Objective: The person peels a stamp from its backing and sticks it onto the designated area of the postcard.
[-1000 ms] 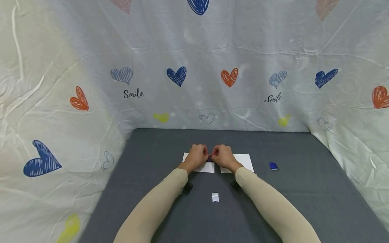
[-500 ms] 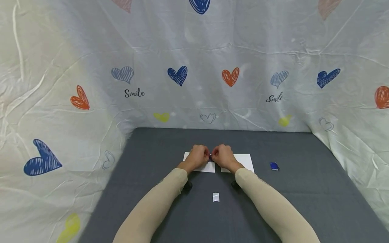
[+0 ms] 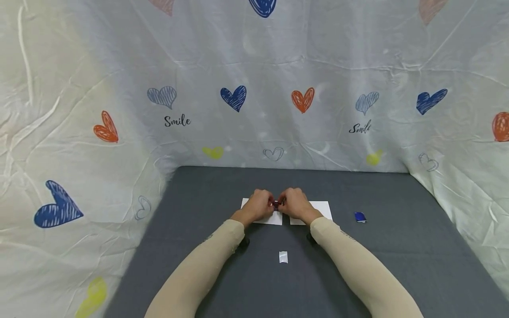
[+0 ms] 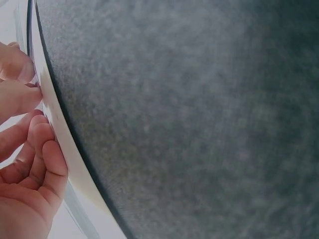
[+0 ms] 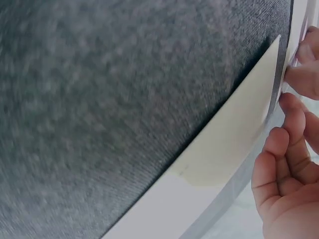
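My left hand and right hand meet at the far middle of the table. Between their fingertips they pinch a small dark purple, shiny piece, mostly covered by the fingers, so its kind is unclear. Beneath the left hand lies a white card; a second white card lies under the right hand, with a narrow gap between the two. From the left wrist, the curled fingers show beside a card's pale edge. The right wrist view likewise has curled fingers close to a white card.
A small blue shiny packet lies right of the cards. Nearer the body, a small silvery-white square rests on the dark grey tabletop. A white curtain printed with hearts hangs behind and along the sides.
Both hands keep nearly the same place over the cards. The dark piece between the fingertips looks slightly turned, and the fingers have shifted a little around it.
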Tool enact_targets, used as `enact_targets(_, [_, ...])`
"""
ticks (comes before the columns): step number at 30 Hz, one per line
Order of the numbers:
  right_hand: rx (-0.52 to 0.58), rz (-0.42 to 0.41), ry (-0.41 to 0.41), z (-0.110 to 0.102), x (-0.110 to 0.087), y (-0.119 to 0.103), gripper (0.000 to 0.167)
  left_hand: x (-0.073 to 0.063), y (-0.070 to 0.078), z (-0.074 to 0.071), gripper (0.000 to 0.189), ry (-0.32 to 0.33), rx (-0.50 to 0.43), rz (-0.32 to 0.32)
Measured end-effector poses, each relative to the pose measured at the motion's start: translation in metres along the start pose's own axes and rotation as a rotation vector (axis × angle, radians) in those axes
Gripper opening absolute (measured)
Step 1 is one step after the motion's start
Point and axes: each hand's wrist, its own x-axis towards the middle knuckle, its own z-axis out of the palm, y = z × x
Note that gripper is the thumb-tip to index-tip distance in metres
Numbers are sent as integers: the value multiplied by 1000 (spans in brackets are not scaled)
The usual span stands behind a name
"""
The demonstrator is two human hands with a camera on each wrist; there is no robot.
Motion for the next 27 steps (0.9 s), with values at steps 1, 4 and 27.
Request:
enact_targets(1, [-6,5,-8,-2,-2,-4,8,2,-3,2,20,-3,4,1])
enact_targets(4, [-50,20,-24,-4,-4,-7,9,9,-13,12,20,-3,29,14])
enact_targets(27, [-121,-54,-48,-7,-4,-8,14,5,-16,14,20,28,48,36])
